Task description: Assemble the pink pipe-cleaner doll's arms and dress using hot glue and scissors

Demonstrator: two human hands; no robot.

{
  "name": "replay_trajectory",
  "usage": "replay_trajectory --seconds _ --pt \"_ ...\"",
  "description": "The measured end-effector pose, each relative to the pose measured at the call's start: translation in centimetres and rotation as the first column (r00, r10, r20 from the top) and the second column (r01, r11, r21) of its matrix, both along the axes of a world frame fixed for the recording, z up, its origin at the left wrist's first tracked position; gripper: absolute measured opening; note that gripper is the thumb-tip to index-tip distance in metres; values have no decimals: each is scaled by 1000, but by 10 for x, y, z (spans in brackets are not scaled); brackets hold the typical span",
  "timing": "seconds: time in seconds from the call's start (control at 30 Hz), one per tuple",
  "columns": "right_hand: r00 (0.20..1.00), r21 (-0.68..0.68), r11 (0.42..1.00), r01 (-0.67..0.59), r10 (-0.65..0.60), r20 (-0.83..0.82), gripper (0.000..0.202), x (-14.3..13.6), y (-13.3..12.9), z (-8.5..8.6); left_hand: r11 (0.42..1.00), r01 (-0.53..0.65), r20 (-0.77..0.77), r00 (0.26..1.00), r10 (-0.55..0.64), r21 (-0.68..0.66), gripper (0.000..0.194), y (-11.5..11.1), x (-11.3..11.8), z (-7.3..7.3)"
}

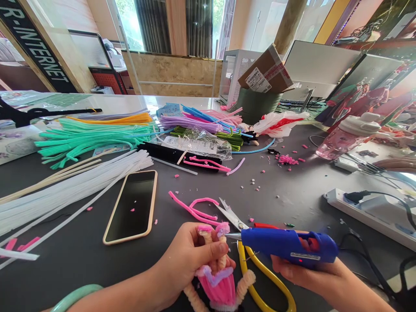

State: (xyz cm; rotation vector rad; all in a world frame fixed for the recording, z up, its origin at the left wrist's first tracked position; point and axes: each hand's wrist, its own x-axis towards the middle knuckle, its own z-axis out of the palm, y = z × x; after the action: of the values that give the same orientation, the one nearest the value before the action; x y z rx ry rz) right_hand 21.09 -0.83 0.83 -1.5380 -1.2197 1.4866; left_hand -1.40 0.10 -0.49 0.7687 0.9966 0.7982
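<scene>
Pink fuzzy pipe-cleaner doll [217, 277] sits near the front edge of the dark table [286, 195], and my left hand [190, 260] has its fingers wrapped tight around the doll's upper half, thumb pressed across the stems. My right hand [312, 271] is closed around the blue glue gun [289, 245], nozzle pointing left and nearly touching the doll's pink top. Can't tell if the trigger is squeezed.

If I were coaching this: keep the nozzle tip on the fuzz, not on the thumb just below it, and go with a small dab so nothing runs down onto the fingers.

Room is tight. The scissors [231, 215] lie just beyond the nozzle, yellow-handled pliers [266, 277] right under the gun, phone [132, 206] to the left, power strip [370, 212] far right with the cord trailing near my wrist. Open table is mostly middle-right.
</scene>
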Motion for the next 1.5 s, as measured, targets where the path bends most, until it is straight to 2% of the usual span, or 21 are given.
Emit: replay_trajectory --seconds 0.17,0.3,0.47,0.6,0.7,0.9,1.13,1.37,1.5 --pt "984 -70 982 -176 175 -15 38 3 10 -5 1000 7 24 1000 -6 -3 33 0 0 -1" --pt "982 -9 982 -190 189 -28 36 2 14 -8 999 -15 29 999 16 -30 32 0 -1 0" --pt "982 37 982 -184 185 -30 41 1 16 -9 1000 15 39 999 -15 -24 34 0 -1 0" --pt "967 30 967 -252 253 -35 44 6 18 -13 999 20 48 999 -19 -29 37 -1 0 1" --pt "967 27 968 -251 252 -47 45 9 19 -15 999 20 63 998 -18 -27 40 -1 0 4" --pt "940 16 954 -298 296 -170 44 4 16 -15 999 20 69 997 -17 -31 39 -2 0 9" --pt "929 -17 961 -275 262 -263 46 1 16 -16 999 12 142 990 -6 -43 38 -3 0 9" --pt "945 -42 976 -213 195 -263 52 6 16 -24 997 -20 188 982 34 -76 33 -3 -1 7" --pt "933 -58 972 -226 200 -299 50 7 15 -26 996 -26 203 978 42 -81 31 -1 0 7"
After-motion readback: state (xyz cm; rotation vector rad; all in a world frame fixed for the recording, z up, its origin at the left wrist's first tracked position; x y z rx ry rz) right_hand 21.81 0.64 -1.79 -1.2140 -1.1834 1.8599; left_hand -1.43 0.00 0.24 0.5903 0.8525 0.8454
